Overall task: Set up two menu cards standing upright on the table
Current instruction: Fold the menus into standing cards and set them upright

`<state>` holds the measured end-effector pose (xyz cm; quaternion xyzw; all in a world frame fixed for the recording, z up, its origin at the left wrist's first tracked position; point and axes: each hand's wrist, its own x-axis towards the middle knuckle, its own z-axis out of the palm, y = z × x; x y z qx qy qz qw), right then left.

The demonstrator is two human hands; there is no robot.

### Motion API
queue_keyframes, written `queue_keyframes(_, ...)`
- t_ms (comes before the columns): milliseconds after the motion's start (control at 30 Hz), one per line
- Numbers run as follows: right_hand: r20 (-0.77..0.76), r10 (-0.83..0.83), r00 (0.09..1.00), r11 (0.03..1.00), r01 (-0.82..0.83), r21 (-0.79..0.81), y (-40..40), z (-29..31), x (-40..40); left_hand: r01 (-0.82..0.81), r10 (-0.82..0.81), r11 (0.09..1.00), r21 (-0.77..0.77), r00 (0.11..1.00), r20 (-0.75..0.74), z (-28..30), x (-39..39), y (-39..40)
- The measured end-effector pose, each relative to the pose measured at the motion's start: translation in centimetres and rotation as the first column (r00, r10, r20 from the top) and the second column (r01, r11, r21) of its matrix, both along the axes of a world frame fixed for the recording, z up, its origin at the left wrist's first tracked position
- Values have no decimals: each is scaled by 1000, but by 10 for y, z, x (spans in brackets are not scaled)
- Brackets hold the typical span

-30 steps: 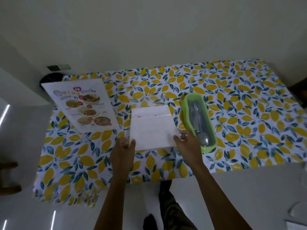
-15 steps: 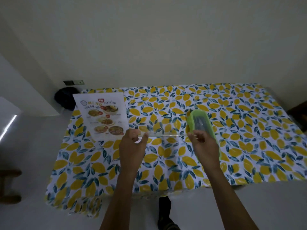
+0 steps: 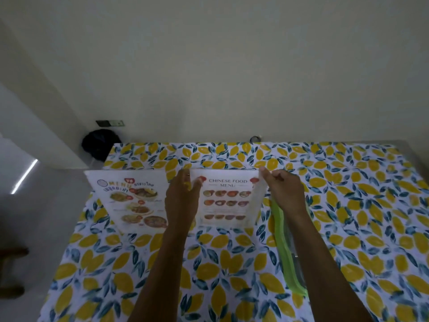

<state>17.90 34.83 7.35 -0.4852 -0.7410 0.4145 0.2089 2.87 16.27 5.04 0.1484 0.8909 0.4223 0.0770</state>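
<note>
Half a second ago we held the second menu card (image 3: 226,201) edge-on and flat between our hands; now it is tipped up, its "Chinese Food Menu" face toward us, standing on the counter (image 3: 348,205) just right of the first menu card (image 3: 130,201), which stands as before. Our left hand (image 3: 182,198) and right hand (image 3: 284,189) pinch its two top corners with their fingers. We judge only the release remains. A green case (image 3: 286,252) lies just right, under our right arm.
</note>
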Motion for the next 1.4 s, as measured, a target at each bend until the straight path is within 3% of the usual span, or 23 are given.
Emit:
queue_keyframes(200,-6,-19,1000,999,20,47,9,-9,-13,-5,6,1000,26,998,-60,-5,-5,9)
queue_keyframes(433,24,152,988,977,-154,147,6,-10,-12,45,-51,995,85,996,74,0,4,7)
queue_keyframes(633,-114,62,991,992,-75,-105,2,-8,0,132,-136,990,42,984,114,6,8,-1)
queue_keyframes(767,-126,30,992,995,-41,-88,-17,12,12,192,-206,975,108,969,133,15,10,-8)
queue_keyframes(1000,-168,-41,985,998,32,-59,-85,29,28,324,-329,937,128,944,19,31,10,-59)
queue_keyframes(1067,-108,-6,994,1000,7,12,-115,27,25,311,-311,948,66,950,-11,31,9,-86)
queue_keyframes(1133,63,86,994,962,-99,253,-145,20,17,324,-336,939,-112,935,-117,26,6,-116)
queue_keyframes(1233,436,184,881,760,-409,505,-183,3,-4,298,-443,853,-428,848,-293,6,-9,-166)
queue_keyframes(1300,554,202,807,690,-519,505,-205,-8,-19,256,-490,806,-534,794,-359,-7,-25,-200)
queue_keyframes(1400,654,221,724,685,-592,424,-226,-24,-38,192,-479,798,-571,777,-408,-22,-45,-242)
